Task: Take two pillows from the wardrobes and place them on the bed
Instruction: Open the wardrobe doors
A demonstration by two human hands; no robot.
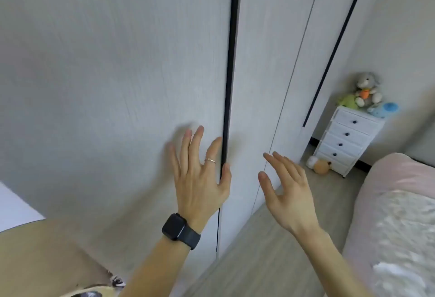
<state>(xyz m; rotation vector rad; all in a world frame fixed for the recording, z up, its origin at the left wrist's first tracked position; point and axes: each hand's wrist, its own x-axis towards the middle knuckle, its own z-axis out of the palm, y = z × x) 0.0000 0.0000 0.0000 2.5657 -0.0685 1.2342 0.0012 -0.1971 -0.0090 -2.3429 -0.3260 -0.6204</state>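
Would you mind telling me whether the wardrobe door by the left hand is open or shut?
Shut. The wardrobe door lies flush with its neighbour, no interior visible; the left hand rests by the dark seam.
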